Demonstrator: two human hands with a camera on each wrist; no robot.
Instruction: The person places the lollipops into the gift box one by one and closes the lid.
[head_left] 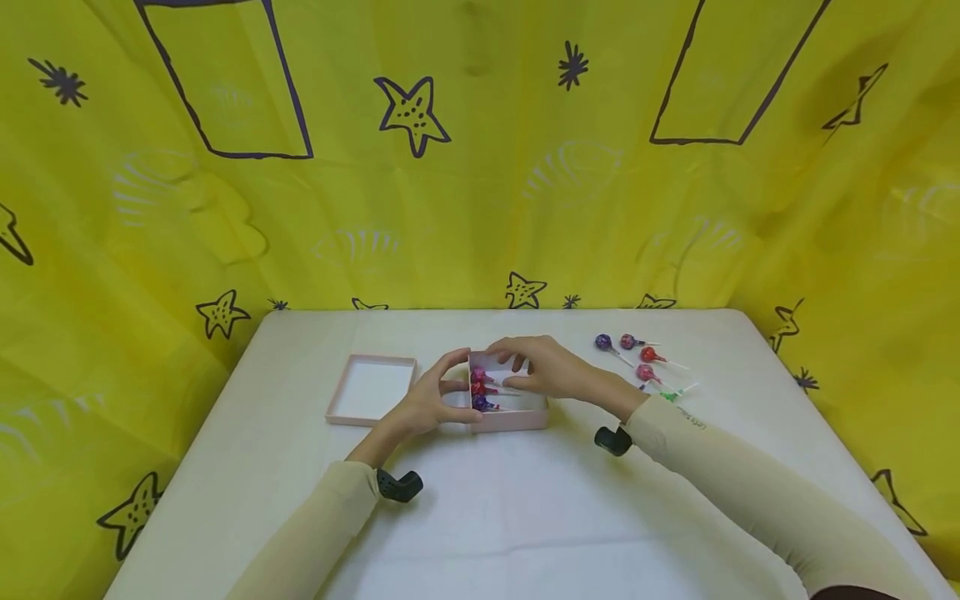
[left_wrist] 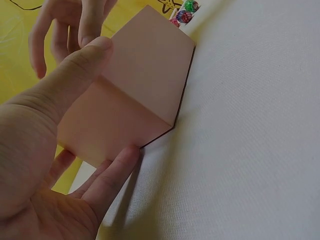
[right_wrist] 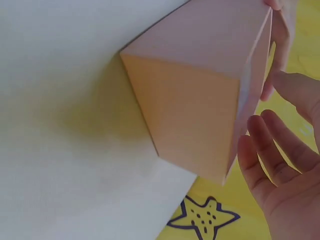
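A pale pink box (head_left: 510,422) stands uncovered on the table in the head view. Inside it, along the left side, lie a pink lollipop (head_left: 478,376), a red lollipop (head_left: 478,389) and a purple lollipop (head_left: 480,403), their sticks pointing right. My left hand (head_left: 422,406) grips the box's left end, thumb at the near corner and fingers spread round the end wall (left_wrist: 100,125). Over the box's far right part hovers my right hand (head_left: 557,371). Its fingers (right_wrist: 262,145) are loosely bent beside the open top, with nothing seen between them and the thumb.
The box's shallow lid (head_left: 375,387) lies inside-up to the left. Right of the box, several loose lollipops are spread out, among them a purple one (head_left: 603,342), a red one (head_left: 648,354) and a green-wrapped one (head_left: 670,396). A yellow patterned curtain (head_left: 480,208) surrounds the white table (head_left: 510,517).
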